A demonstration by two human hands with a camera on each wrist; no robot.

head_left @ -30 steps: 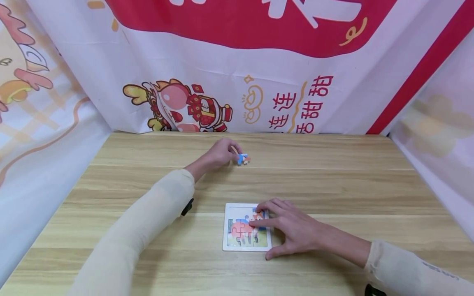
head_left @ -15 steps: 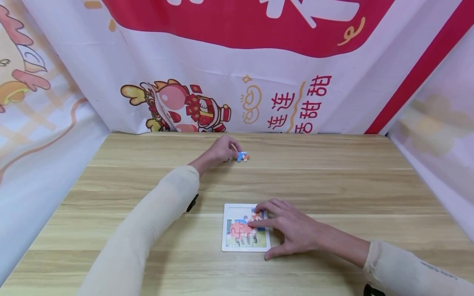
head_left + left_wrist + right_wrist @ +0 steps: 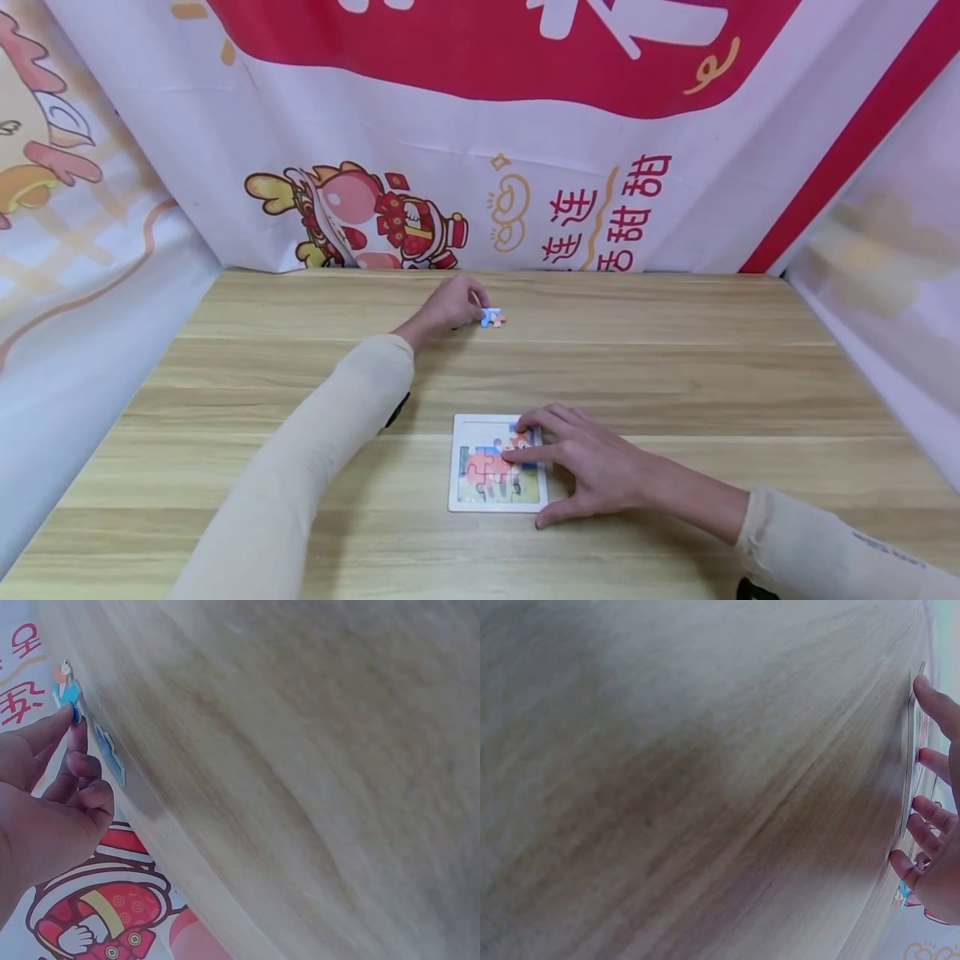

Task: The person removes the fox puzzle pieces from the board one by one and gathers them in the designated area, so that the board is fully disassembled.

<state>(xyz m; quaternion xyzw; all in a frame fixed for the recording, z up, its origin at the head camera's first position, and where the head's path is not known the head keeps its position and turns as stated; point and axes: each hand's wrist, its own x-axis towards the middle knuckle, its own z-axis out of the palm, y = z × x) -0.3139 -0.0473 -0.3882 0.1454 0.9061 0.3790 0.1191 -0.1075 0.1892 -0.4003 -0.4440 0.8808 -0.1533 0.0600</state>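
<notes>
At the far part of the table, my left hand (image 3: pixel 452 303) pinches a blue and orange jigsaw piece (image 3: pixel 492 317) between thumb and forefinger. Below the curled fingers, the left wrist view has another bluish jigsaw piece (image 3: pixel 111 754) lying on the wood. Nearer to me lies a white-framed jigsaw tray (image 3: pixel 454 467), partly filled with pieces (image 3: pixel 487 468) of a pink and orange picture; its upper left part is bare. My right hand (image 3: pixel 592 462) rests over the tray's right side, fingers spread, forefinger touching the pieces and thumb by the lower right corner. It hides part of the tray.
The wooden tabletop (image 3: pixel 675 367) runs back to a printed white and red cloth (image 3: pixel 465 125). More cloth hangs at the left (image 3: pixel 97 275) and right (image 3: pixel 885 250) sides.
My left forearm has swung slightly right, and the hand with its jigsaw piece has shifted a little farther away. My right hand stays on the tray.
</notes>
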